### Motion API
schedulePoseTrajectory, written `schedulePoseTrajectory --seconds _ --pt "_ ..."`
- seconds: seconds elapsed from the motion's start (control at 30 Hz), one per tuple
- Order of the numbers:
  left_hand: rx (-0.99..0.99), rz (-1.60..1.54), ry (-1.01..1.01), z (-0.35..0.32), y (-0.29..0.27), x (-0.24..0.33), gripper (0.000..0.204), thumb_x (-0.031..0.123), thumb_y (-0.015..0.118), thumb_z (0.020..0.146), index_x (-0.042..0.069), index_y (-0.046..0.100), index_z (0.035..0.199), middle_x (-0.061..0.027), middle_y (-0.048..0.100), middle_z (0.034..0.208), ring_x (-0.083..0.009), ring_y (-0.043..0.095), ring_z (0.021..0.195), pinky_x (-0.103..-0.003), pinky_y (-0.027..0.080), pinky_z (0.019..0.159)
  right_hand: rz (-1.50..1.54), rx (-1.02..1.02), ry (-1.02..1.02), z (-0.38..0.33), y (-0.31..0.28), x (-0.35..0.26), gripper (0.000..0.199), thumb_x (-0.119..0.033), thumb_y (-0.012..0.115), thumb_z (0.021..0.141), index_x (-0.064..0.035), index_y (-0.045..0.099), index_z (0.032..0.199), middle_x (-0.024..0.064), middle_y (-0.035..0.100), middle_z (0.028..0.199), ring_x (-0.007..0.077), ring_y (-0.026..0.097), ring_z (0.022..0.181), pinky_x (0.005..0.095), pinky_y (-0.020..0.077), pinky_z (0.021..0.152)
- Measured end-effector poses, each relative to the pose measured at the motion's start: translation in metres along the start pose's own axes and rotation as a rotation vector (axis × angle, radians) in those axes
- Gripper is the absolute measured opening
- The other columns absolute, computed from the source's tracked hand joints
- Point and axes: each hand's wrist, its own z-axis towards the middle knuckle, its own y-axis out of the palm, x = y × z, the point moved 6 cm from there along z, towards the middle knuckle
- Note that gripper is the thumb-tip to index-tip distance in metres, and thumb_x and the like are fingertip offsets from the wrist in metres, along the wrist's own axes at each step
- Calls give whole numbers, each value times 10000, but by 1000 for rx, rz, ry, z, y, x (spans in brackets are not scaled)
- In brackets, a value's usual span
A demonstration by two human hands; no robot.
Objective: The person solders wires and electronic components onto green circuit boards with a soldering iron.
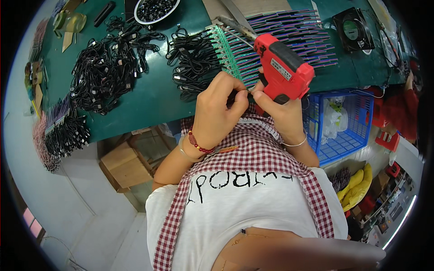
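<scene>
Right hand [282, 113] here, closed round the lower handle of a red soldering gun [282, 67], which stands over the near edge of the green surface [149, 99], its barrel angling away and to the left. Left hand [217, 108] just beside it, fingers curled and drawn narrow near the right thumb; whether anything's pinched in there, I cannot tell. Straight beyond the fingers, a row of green circuit boards [226, 54], the gun's tip over its far end. Multicoloured wires [294, 38] fan out rightward, coiled black cables [196, 67] bunch up leftward. Wider now: black cooling fan [352, 29] far right, white bowl [156, 23] of small black parts far left, blue plastic crate [343, 151] below the surface, right side.
</scene>
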Motion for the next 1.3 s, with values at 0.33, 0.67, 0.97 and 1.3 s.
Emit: schedulePoseTrajectory --seconds 0.33,0.67,0.97,1.3 --pt "-69 72 86 -1 2 9 113 -40 598 690 12 557 782 -62 545 742 -142 543 609 -240 414 491 20 9 -39 2 -1 -7 168 -37 652 752 -9 592 907 -17 585 775 42 523 669 200 428 599" --pt "13 139 86 -2 -6 4 114 -35 627 669 32 579 748 -54 546 774 -154 549 618 -248 426 503 250 84 -62 0 10 5 376 -41 626 803 27 453 1130 40 608 862 77 543 744 218 440 649" --pt "-6 470 124 -1 0 -17 96 33 642 658 57 566 710 -36 558 915 -189 569 753 -295 462 575 205 48 -86 -39 -50 17 369 -140 553 875 30 413 1171 83 512 710 126 475 578 299 455 599" --pt "44 504 115 -7 6 -20 110 20 631 639 58 539 684 -16 569 924 -201 563 800 -305 463 563 141 -51 47 -99 -83 59 260 -79 610 821 34 505 1030 58 532 690 118 493 583 243 410 526"
